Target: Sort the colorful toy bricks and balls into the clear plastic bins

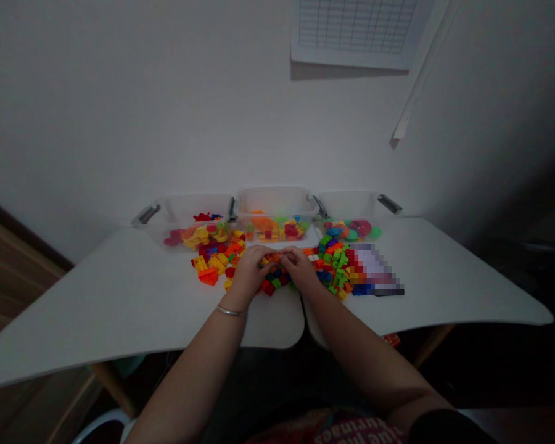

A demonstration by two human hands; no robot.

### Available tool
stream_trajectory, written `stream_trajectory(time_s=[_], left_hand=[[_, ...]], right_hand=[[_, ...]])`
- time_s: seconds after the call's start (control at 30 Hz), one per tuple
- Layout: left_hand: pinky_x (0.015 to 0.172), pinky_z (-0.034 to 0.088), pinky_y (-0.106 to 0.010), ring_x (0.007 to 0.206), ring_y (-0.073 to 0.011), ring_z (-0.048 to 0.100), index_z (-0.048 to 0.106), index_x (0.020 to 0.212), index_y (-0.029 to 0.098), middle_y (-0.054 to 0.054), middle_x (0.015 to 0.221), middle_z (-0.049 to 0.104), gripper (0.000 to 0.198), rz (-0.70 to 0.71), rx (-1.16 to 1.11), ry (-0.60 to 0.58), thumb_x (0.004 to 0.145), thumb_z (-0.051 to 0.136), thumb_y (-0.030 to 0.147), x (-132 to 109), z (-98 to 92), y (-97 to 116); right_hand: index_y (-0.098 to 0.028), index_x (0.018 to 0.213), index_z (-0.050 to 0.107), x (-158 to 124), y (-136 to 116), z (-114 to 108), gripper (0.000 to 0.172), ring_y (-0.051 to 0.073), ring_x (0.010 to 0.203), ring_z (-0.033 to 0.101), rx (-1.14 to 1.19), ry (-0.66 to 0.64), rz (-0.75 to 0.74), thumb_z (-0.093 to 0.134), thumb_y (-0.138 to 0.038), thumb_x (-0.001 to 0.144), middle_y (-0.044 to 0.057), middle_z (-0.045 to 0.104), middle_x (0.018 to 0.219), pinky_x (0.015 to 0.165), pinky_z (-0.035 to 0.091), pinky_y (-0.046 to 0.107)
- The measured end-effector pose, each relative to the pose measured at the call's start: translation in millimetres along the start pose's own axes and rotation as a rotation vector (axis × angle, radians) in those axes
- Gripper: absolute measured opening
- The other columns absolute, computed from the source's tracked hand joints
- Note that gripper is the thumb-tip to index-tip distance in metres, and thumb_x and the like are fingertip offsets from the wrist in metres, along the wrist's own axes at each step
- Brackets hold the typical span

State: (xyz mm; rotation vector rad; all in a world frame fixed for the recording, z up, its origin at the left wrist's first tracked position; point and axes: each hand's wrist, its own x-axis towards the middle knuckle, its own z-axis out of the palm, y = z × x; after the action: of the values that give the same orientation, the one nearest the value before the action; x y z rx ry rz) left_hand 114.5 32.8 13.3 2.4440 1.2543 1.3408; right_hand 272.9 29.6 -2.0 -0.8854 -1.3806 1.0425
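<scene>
The left grip (250,274), a bare hand with a thin silver bangle (231,311) at its wrist, and the right grip (298,268), also bare, are together near the middle of the white bench (120,296). Their fingers curve inward and nearly meet around a small cluster of orange plastic bricks (272,259), which lies directly between the 2 grips. The fingers touch the cluster, but I cannot tell whether either grip is clamped on it.

Just below the gap between the grips, toward the person, lie red and dark blue plastic bricks (272,283). Immediately left of the left grip spreads a loose heap of yellow, orange and red plastic bricks (217,262), with a red-orange wedge-shaped brick (208,277) at its outer edge. Immediately right of the right grip lies a loose heap of lime-green, blue and orange plastic bricks (335,265). Farther right of that heap, a flat rectangular object (372,268) is too pixelated to identify.

Beyond the grips, 3 clear plastic bins with grey latches stand in a row along the far edge of the bench. The left bin (185,216) holds red and yellow pieces, the middle bin (275,203) holds orange, green and red bricks, and the right bin (346,206) holds round pink, orange and green pieces.
</scene>
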Motion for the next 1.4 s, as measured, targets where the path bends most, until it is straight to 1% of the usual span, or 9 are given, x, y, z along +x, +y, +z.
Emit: stream_trajectory(time_s=[0.13, 0.3, 0.43, 0.6, 0.77, 0.93, 1.03, 1.2, 1.4], left_hand=[[0.083, 0.052, -0.036, 0.092, -0.0197, 0.063, 0.062, 0.099, 0.021, -0.005, 0.096, 0.066, 0.020, -0.026, -0.025, 0.026, 0.080, 0.066, 0.017, 0.3, 1.7, 0.6], [0.084, 0.051, -0.038, 0.094, -0.0216, 0.061, 0.057, 0.111, 0.018, -0.008, 0.102, 0.064, 0.030, -0.107, 0.090, 0.023, 0.082, 0.063, 0.021, -1.7, 2.6, 1.9], [0.087, 0.048, -0.041, 0.097, -0.0252, 0.060, 0.062, 0.105, 0.019, -0.010, 0.101, 0.066, 0.019, -0.046, 0.306, -0.071, 0.089, 0.055, 0.028, -2.9, -1.5, 11.6], [0.101, 0.040, -0.047, 0.101, -0.0252, 0.058, 0.063, 0.114, 0.019, -0.009, 0.106, 0.068, 0.027, 0.056, 0.415, -0.128, 0.090, 0.049, 0.023, -1.7, -4.7, 24.1], [0.096, 0.044, -0.043, 0.103, -0.0252, 0.058, 0.062, 0.120, 0.018, -0.009, 0.113, 0.067, 0.033, 0.128, 0.373, -0.214, 0.090, 0.051, 0.027, -2.9, -3.8, 23.7], [0.098, 0.044, -0.045, 0.110, -0.0258, 0.057, 0.062, 0.123, 0.020, -0.010, 0.122, 0.065, 0.036, 0.137, 0.334, -0.263, 0.091, 0.052, 0.034, -5.2, -1.8, 20.6], [0.099, 0.045, -0.047, 0.112, -0.0265, 0.057, 0.064, 0.121, 0.020, -0.011, 0.123, 0.064, 0.036, 0.131, 0.326, -0.274, 0.092, 0.052, 0.035, -6.2, -0.2, 19.5], [0.098, 0.046, -0.049, 0.110, -0.0279, 0.059, 0.067, 0.115, 0.019, -0.013, 0.121, 0.065, 0.033, 0.118, 0.350, -0.285, 0.091, 0.054, 0.036, -6.5, 0.5, 19.5], [0.098, 0.047, -0.047, 0.111, -0.0269, 0.058, 0.068, 0.115, 0.019, -0.012, 0.118, 0.066, 0.031, 0.115, 0.368, -0.297, 0.090, 0.055, 0.032, -6.9, 2.2, 16.9]], right_hand=[[-0.023, 0.083, 0.056, 1.1, -0.5, -0.7, 0.026, 0.018, 0.078, 0.067, -0.019, 0.021, 0.003, 0.063, -0.047, 0.074, 0.001, 0.068, 0.080, 0.072, 0.056, 0.033], [-0.021, 0.084, 0.058, 4.5, -7.2, -3.6, 0.026, 0.017, 0.077, 0.067, 0.050, 0.271, -0.053, 0.067, -0.042, 0.071, 0.001, 0.068, 0.082, 0.075, 0.055, 0.032], [-0.020, 0.085, 0.060, 11.1, -19.3, -7.3, 0.027, 0.016, 0.075, 0.067, 0.111, 0.429, -0.078, 0.068, -0.041, 0.070, 0.002, 0.069, 0.081, 0.073, 0.057, 0.032], [-0.018, 0.086, 0.065, 28.5, -36.7, -20.3, 0.026, 0.018, 0.084, 0.068, 0.062, 0.477, -0.203, 0.068, -0.039, 0.072, 0.006, 0.072, 0.094, 0.080, 0.058, 0.035], [-0.019, 0.095, 0.071, 55.2, -53.9, -40.8, 0.021, 0.020, 0.112, 0.061, -0.372, 0.435, -0.417, 0.054, -0.026, 0.084, 0.009, 0.068, 0.113, 0.100, 0.049, 0.038], [-0.017, 0.107, 0.069, 72.5, -53.9, -41.9, 0.028, 0.022, 0.120, 0.055, -0.787, 0.333, -0.439, 0.052, -0.018, 0.085, 0.012, 0.062, 0.126, 0.109, 0.040, 0.043], [-0.013, 0.113, 0.067, 72.5, -49.8, -35.5, 0.032, 0.025, 0.119, 0.055, -0.968, 0.227, -0.426, 0.053, -0.017, 0.084, 0.014, 0.064, 0.123, 0.115, 0.030, 0.048], [-0.012, 0.126, 0.058, 64.9, -47.1, -30.9, 0.043, 0.031, 0.129, 0.046, -1.142, 0.139, -0.423, 0.053, -0.020, 0.084, 0.015, 0.060, 0.130, 0.117, 0.020, 0.054], [-0.011, 0.133, 0.052, 63.1, -43.6, -34.7, 0.050, 0.032, 0.136, 0.038, -1.155, 0.101, -0.453, 0.052, -0.021, 0.084, 0.016, 0.052, 0.139, 0.118, 0.018, 0.054]])
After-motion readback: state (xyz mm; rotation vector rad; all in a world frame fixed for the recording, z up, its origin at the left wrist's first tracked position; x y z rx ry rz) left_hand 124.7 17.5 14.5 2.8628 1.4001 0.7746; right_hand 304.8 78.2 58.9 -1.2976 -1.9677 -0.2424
